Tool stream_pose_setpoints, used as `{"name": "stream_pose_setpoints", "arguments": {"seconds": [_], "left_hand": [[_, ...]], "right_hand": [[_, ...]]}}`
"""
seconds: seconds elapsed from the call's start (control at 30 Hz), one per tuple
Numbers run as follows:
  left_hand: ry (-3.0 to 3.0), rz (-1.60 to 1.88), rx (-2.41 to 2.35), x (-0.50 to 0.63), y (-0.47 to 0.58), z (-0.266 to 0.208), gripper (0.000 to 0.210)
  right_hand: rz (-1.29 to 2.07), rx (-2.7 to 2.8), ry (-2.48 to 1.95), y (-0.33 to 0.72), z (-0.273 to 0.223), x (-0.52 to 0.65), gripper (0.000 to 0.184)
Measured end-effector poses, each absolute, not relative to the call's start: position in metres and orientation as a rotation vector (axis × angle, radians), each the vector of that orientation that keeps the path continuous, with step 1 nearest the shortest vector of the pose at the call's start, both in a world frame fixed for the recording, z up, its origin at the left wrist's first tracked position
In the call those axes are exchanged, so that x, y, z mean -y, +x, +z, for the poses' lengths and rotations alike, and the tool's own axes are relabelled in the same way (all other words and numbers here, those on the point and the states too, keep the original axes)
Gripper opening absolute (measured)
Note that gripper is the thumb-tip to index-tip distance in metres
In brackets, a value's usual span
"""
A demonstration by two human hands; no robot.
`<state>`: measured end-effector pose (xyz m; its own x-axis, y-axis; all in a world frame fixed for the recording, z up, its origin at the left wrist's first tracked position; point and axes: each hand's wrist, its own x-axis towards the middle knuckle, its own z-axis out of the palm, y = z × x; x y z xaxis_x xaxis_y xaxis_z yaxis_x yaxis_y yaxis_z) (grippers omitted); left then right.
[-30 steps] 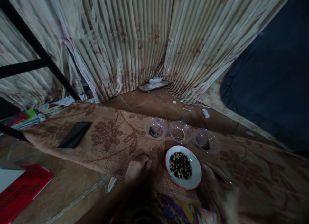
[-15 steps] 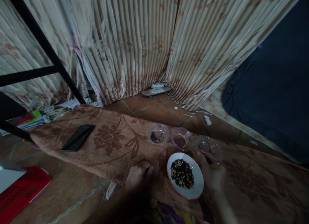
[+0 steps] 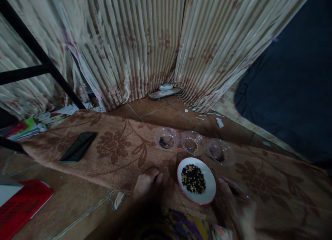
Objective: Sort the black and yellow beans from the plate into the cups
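Note:
A white bowl with a red rim (image 3: 210, 191) sits on the cloth, holding a mixed heap of black and yellow grains (image 3: 193, 179). To its right, my right hand (image 3: 240, 207), partly blurred, is closed on what look like slim tweezers (image 3: 237, 189). My left hand (image 3: 147, 184) rests curled on the cloth left of the bowl, with nothing visible in it. Beyond the bowl stand three clear plastic cups in a row. The left cup (image 3: 167, 139) has black grains, the middle cup (image 3: 192, 143) yellow ones, and the right cup (image 3: 221, 152) something dark and unclear.
A dark phone (image 3: 78, 146) lies on the patterned cloth (image 3: 116, 167) at the left. Striped curtains (image 3: 145, 43) hang behind, with a skateboard (image 3: 165, 92) at their foot. A red-and-white object (image 3: 28, 202) is at lower left, a black metal frame (image 3: 38, 50) at upper left.
My right hand has drawn back from the right cup toward me, to the right of the bowl. My left hand stays curled in place. The view has shifted slightly.

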<state>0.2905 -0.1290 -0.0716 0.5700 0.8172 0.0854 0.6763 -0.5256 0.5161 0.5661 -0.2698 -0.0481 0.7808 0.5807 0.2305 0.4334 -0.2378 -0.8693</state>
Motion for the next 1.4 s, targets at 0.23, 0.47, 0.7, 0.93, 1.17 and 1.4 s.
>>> {"name": "stream_pose_setpoints", "arguments": {"seconds": [0.23, 0.47, 0.7, 0.93, 1.17, 1.4], "left_hand": [[2.382, 0.437, -1.216, 0.128, 0.291, -0.074, 0.025], [2.374, 0.445, -1.217, 0.128, 0.291, -0.072, 0.026], [2.366, 0.453, -1.212, 0.128, 0.291, -0.07, 0.026], [2.392, 0.436, -1.198, 0.128, 0.291, -0.069, 0.026], [2.387, 0.443, -1.215, 0.128, 0.291, -0.071, 0.025], [2.393, 0.418, -1.217, 0.127, 0.29, -0.071, 0.026]], "right_hand": [[0.261, 0.767, -2.01, 0.564, -0.051, 0.285, 0.034], [0.253, 0.879, -2.004, 0.558, -0.05, 0.275, 0.032], [0.228, 0.96, -1.982, 0.555, -0.052, 0.27, 0.031], [0.193, 1.017, -1.954, 0.555, -0.053, 0.268, 0.033], [0.186, 1.07, -1.95, 0.558, -0.058, 0.27, 0.031], [0.175, 1.095, -1.903, 0.557, -0.059, 0.271, 0.028]]}}
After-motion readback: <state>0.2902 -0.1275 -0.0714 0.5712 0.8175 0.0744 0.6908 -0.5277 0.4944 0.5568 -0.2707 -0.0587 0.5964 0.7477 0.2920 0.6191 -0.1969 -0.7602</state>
